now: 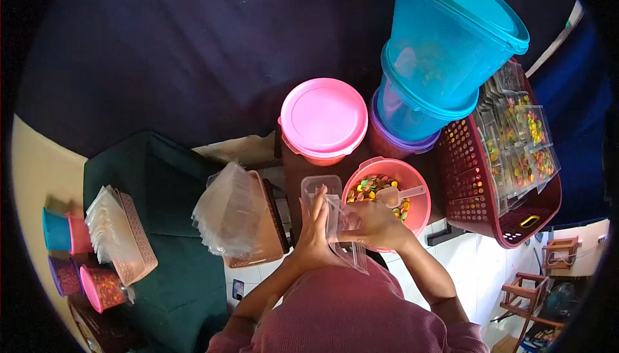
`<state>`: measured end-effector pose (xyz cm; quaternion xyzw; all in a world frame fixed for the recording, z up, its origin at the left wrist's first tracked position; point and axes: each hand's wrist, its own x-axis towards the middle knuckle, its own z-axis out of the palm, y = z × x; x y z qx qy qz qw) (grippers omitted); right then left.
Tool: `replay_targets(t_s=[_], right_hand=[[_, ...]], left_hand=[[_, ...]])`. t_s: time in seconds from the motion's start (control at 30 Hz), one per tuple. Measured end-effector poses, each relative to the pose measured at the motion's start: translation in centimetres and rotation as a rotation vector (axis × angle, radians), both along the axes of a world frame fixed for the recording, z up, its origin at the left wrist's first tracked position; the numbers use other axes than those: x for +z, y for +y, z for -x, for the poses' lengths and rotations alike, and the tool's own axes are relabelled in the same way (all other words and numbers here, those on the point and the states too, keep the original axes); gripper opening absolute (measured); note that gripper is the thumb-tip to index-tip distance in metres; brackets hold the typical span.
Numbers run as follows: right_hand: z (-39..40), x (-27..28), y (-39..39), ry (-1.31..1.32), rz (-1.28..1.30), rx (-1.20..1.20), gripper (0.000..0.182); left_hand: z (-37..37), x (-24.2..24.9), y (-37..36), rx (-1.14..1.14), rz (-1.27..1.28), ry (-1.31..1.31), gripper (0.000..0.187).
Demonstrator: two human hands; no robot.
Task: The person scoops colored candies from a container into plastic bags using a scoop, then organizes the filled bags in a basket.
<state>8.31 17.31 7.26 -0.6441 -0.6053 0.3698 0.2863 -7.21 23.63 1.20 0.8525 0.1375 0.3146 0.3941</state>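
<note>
Close to my chest I hold a clear plastic bag (333, 219). My left hand (312, 234) grips its left side, fingers pointing away from me. My right hand (377, 226) is closed on the bag's right side, with some fingertips hidden by the plastic. Just beyond my right hand stands a pink bowl (422, 214) of small round pieces (366, 188) in yellow, green, orange and brown. A translucent scoop (410, 192) lies on them, its handle toward the right. A clear rectangular container (312, 182) sits behind my left hand, to the left of the bowl.
A pink lidded tub (324, 117) and stacked blue tubs (445, 43) stand behind the bowl. On the right, a maroon basket (469, 188) holds several filled bags (525, 143). To my left are a basket (274, 234) with flat bags (227, 211) and another basket (138, 240).
</note>
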Motion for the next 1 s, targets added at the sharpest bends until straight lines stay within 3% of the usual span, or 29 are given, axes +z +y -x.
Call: replay_targets(t_s=[0.03, 0.1, 0.23, 0.3, 0.33, 0.43, 0.47, 0.5, 0.6, 0.7, 0.8, 0.93, 1.0], right_hand=[[-0.2, 0.2, -0.1, 0.001, -0.002, 0.008, 0.040], [-0.7, 1.4, 0.0, 0.010, 0.053, 0.021, 0.033], [-2.0, 1.9, -0.3, -0.074, 0.085, 0.018, 0.023], [-3.0, 0.8, -0.7, -0.161, -0.160, -0.030, 0.013], [-3.5, 1.1, -0.8, -0.068, -0.091, -0.019, 0.012], [-4.2, 1.7, -1.4, -0.158, -0.131, 0.038, 0.013], [-4.4, 2.7, -1.3, -0.125, 0.082, 0.118, 0.022], [-4.3, 2.5, -1.4, -0.127, 0.081, 0.122, 0.022], [-3.7, 2.2, -1.7, 0.058, -0.066, 0.121, 0.023], [-3.9, 2.1, -1.5, 0.146, -0.008, 0.161, 0.028], [-4.6, 1.0, -1.8, -0.008, -0.016, 0.180, 0.034], [-4.9, 1.3, -2.0, -0.051, -0.063, 0.226, 0.037], [-4.8, 1.0, -2.0, 0.126, -0.011, 0.211, 0.037]], left_hand=[[-0.1, 0.2, -0.3, 0.008, -0.002, 0.001, 0.128], [-0.3, 0.4, -1.0, 0.068, 0.268, -0.004, 0.129], [-0.2, 1.1, -1.5, 0.136, 0.075, 0.051, 0.124], [-0.4, 1.4, -2.3, 0.202, 0.013, -0.006, 0.117], [-0.5, 1.5, -2.3, 0.190, -0.046, 0.015, 0.115], [-1.1, 2.6, -2.6, 0.168, -0.009, 0.062, 0.113], [-1.0, 3.3, -2.4, 0.159, 0.031, 0.110, 0.116], [-1.0, 3.6, -2.3, 0.152, 0.072, 0.157, 0.118], [-1.9, 2.5, -3.2, 0.066, 0.032, 0.153, 0.123], [-3.0, 0.6, -4.3, 0.096, 0.010, 0.146, 0.125], [-3.3, -1.0, -5.0, 0.164, -0.023, 0.071, 0.123], [-3.6, -2.0, -5.6, 0.225, -0.071, -0.017, 0.102], [-3.6, -1.9, -5.7, 0.266, -0.065, -0.046, 0.094]])
